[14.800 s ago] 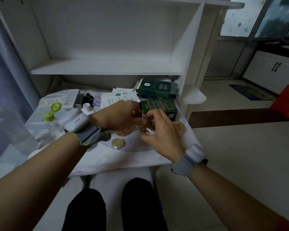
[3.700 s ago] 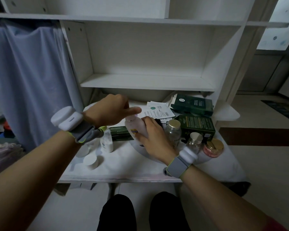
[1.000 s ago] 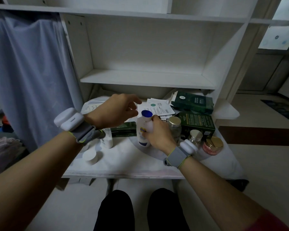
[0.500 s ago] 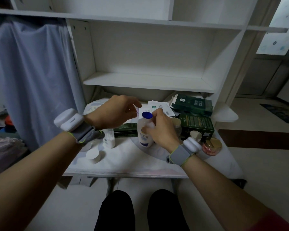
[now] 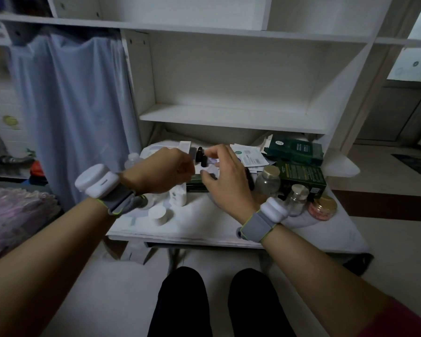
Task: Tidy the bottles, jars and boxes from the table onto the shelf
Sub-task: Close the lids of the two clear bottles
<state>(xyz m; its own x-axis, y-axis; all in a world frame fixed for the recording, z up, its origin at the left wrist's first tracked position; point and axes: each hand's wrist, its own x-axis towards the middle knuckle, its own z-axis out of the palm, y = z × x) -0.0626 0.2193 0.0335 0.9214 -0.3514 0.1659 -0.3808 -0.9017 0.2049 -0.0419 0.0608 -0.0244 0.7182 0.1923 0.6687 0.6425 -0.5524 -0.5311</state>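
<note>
My right hand (image 5: 225, 177) hovers over the middle of the white table (image 5: 204, 226) with its fingers spread, gripping nothing that I can see. My left hand (image 5: 162, 170) hangs beside it, loosely curled and empty. Between them lies a flat dark green box (image 5: 196, 185). Two small black bottles (image 5: 201, 155) stand just behind. Right of my hand are two glass jars with gold lids (image 5: 269, 177) (image 5: 298, 195), a pink jar (image 5: 322, 207) and two dark green boxes (image 5: 301, 176) (image 5: 294, 148). A small white bottle (image 5: 179, 196) stands below my left hand. The white shelf (image 5: 229, 117) above is bare.
A white round lid or pot (image 5: 158, 214) sits near the table's front left. A clear bottle (image 5: 133, 160) shows behind my left wrist. Paper leaflets (image 5: 249, 158) lie at the back. A blue curtain (image 5: 71, 105) hangs to the left. My knees are under the table's front edge.
My right hand held a white bottle with a blue cap; now it is spread open and further back, and that bottle is out of sight. My left hand has barely moved.
</note>
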